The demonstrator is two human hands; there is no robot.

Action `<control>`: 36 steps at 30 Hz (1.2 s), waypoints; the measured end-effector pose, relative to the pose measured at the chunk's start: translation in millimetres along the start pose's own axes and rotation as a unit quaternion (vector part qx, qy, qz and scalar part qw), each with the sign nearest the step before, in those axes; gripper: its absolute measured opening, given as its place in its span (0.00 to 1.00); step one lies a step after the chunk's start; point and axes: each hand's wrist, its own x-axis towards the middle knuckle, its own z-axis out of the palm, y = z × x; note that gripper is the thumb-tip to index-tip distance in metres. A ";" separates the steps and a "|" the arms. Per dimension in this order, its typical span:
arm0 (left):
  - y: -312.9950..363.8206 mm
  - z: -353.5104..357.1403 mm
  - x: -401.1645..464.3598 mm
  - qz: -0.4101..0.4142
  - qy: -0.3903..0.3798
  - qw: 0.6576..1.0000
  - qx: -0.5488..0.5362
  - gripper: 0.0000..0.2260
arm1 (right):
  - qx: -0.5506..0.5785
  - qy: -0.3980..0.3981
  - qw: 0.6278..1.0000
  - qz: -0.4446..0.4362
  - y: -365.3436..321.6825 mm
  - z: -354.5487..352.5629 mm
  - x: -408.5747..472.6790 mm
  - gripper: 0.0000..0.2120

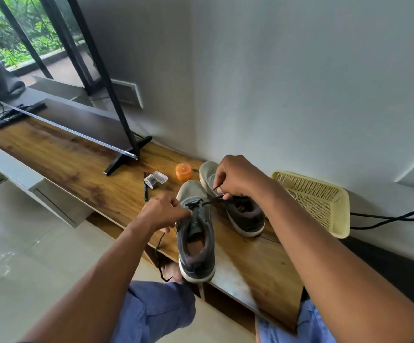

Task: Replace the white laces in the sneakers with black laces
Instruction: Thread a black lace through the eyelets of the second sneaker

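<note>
Two grey sneakers stand on a wooden shelf (pixel 77 169). The near sneaker (pixel 196 246) points away from me, and a black lace (pixel 196 203) crosses its lowest eyelets. My left hand (pixel 164 210) pinches one end of that lace at the shoe's left side; the loose length hangs down past the shelf edge (pixel 160 256). My right hand (pixel 238 178) pinches the other end above the far sneaker (pixel 243 216), which lies behind and to the right. No white laces show on either shoe.
An orange lidded jar (pixel 183 172), a small clear plastic box (pixel 155 179) and a dark pen (pixel 145 188) lie left of the shoes. A yellow mesh basket (pixel 325 201) sits on the right by black cables. A TV stand leg (pixel 126 157) rests further left.
</note>
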 end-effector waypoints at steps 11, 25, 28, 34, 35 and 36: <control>14.2 10.2 -1.8 -0.009 0.050 0.995 0.080 0.12 | 0.017 -0.005 0.993 -0.113 -11.6 38.9 4.4 0.06; -3.7 -4.8 3.2 -0.181 -0.014 0.948 -0.262 0.04 | 0.028 0.080 0.991 -0.107 -1.9 113.8 6.0 0.05; -5.6 -3.5 4.3 -0.194 -0.036 0.938 -0.286 0.06 | 0.005 0.092 0.990 -0.111 -0.7 121.3 5.4 0.04; -10.2 -6.6 5.1 -0.189 -0.061 0.930 -0.310 0.07 | 0.014 0.091 0.988 -0.123 1.1 123.7 8.5 0.05; -10.7 -6.6 5.3 -0.188 -0.061 0.929 -0.312 0.08 | 0.019 0.090 0.988 -0.121 1.8 124.0 8.7 0.05; -10.7 -6.5 5.5 -0.186 -0.060 0.930 -0.311 0.08 | 0.025 0.089 0.989 -0.117 2.5 124.2 8.7 0.05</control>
